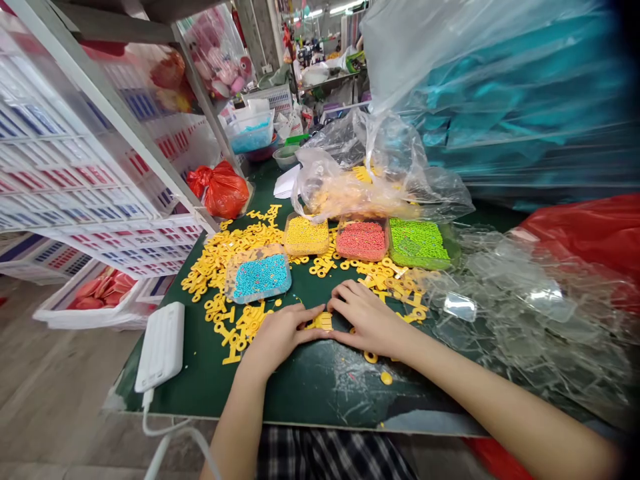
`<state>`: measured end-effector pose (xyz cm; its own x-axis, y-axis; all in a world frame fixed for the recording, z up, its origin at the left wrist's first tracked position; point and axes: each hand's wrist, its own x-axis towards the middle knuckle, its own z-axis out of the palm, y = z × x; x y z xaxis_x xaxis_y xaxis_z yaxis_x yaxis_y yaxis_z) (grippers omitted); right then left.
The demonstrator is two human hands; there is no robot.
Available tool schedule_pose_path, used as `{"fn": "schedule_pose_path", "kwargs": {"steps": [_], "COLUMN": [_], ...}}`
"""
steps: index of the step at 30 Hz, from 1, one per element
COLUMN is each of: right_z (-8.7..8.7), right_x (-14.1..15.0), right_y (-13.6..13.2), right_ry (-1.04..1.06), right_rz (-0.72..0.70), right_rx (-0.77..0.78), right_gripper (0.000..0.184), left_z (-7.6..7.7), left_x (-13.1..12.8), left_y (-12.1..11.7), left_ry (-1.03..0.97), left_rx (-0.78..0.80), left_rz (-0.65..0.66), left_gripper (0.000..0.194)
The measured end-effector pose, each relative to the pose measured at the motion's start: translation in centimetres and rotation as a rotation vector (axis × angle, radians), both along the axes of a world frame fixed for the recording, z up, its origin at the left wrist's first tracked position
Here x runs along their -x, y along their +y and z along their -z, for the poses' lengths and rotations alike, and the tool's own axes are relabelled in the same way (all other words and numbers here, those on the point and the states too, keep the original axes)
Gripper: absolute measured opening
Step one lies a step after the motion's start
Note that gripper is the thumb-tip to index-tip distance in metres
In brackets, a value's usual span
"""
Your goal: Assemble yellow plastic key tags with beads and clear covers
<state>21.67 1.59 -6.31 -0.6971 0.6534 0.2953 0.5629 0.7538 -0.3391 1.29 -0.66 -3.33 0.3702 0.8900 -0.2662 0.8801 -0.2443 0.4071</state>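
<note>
Near the front of the green table, my left hand (279,335) and my right hand (367,319) meet around a small yellow plastic piece (324,321). Thumbs and fingers of both hands pinch it from either side; it shows slots or ridges, and its edges are partly hidden by the fingers. Just beyond my hands stand clear trays of small beads: a blue bead tray (262,276), a yellow bead tray (307,236), a red bead tray (362,239) and a green bead tray (419,241). Loose yellow plastic parts (245,247) lie scattered around these trays.
A heap of clear plastic pieces (525,313) covers the table's right side. Behind the trays lies a clear bag (370,187) with yellow-orange contents. A white power bank (161,347) with a cable sits at the left edge, a red bag (220,190) farther back beside stacked crates (140,240).
</note>
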Motion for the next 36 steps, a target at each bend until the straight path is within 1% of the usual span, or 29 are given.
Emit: {"fn": "schedule_pose_path", "kwargs": {"steps": [2,4,9,12,15,19,24,26,30,32,34,36], "right_z": [0.0,0.1,0.1,0.1,0.1,0.1,0.2,0.2,0.4,0.4,0.4,0.4], "right_x": [0.0,-0.1,-0.3,-0.3,-0.3,-0.2,-0.2,-0.3,-0.2,0.0,0.2,0.4], "right_y": [0.0,0.0,0.1,0.1,0.1,0.2,0.3,0.2,0.0,-0.2,-0.4,-0.5], "right_ry": [0.006,0.012,0.024,0.021,0.025,0.015,0.005,0.006,0.004,-0.004,-0.026,-0.052], "right_rz": [-0.012,-0.023,-0.04,-0.046,-0.051,-0.052,-0.045,-0.053,-0.069,-0.09,-0.128,-0.165], "right_rx": [0.016,0.028,0.009,0.004,-0.003,-0.015,-0.019,-0.034,-0.076,-0.106,-0.135,-0.15], "right_gripper": [0.024,0.022,0.019,0.017,0.015,0.015,0.015,0.016,0.021,0.023,0.025,0.029], "left_z": [0.2,0.4,0.3,0.0,0.1,0.4,0.1,0.0,0.2,0.3,0.0,-1.0], "left_x": [0.3,0.6,0.9,0.9,1.0,1.0,0.3,0.0,-0.8,-1.1,-0.9,0.0], "left_y": [0.0,0.0,-0.2,-0.2,-0.3,-0.4,-0.3,-0.3,-0.7,-1.0,-1.1,-0.6], "left_ry": [-0.035,-0.091,-0.22,-0.27,-0.283,-0.273,-0.301,-0.316,-0.368,-0.396,-0.423,-0.44], "left_rx": [0.001,-0.005,-0.002,0.008,-0.01,-0.093,-0.129,-0.198,-0.466,-0.576,-0.694,-0.812], "left_rz": [-0.018,-0.033,-0.004,0.02,0.036,0.066,0.079,0.084,0.078,0.061,-0.02,-0.161], "left_gripper": [0.062,0.065,0.041,0.031,0.029,0.033,0.029,0.028,0.025,0.023,0.022,0.023]}}
